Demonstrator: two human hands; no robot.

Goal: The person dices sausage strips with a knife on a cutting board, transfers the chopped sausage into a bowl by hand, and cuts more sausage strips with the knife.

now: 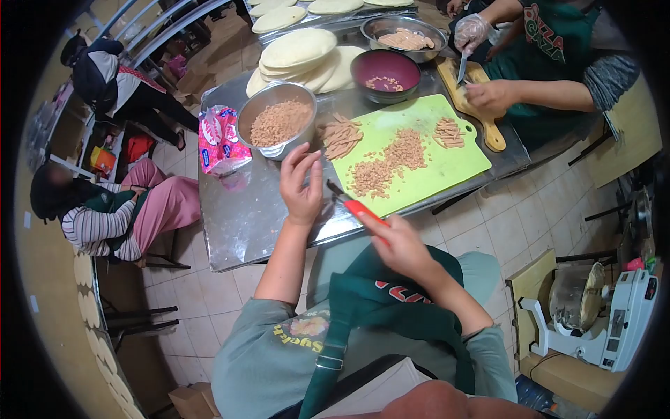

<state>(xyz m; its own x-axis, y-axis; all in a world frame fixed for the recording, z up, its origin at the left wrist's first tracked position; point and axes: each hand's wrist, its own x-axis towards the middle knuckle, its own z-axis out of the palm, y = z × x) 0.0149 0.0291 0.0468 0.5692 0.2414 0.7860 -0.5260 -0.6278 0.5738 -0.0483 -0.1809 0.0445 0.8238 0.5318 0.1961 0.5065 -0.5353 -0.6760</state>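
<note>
My right hand (403, 246) grips a knife by its red handle (366, 212), and the dark blade points up and left beside the near corner of the green cutting board (440, 174). Raised by the board's left side, my left hand (303, 187) has its fingers apart and slightly bent, with nothing in them. Small diced brown pieces (373, 178) lie in heaps on the board. Uncut brown strips (342, 137) rest at its left edge, and a few more strips (449, 133) at its right. Just beyond my left hand stands a metal pot (242, 126) of diced pieces.
A pink packet (222, 140) lies left of the pot. Behind are stacked flat breads (300, 49), a dark red bowl (370, 66) and a steel bowl (370, 29). Across the table, a gloved co-worker cuts on a wooden board (494, 136). A person sits at left.
</note>
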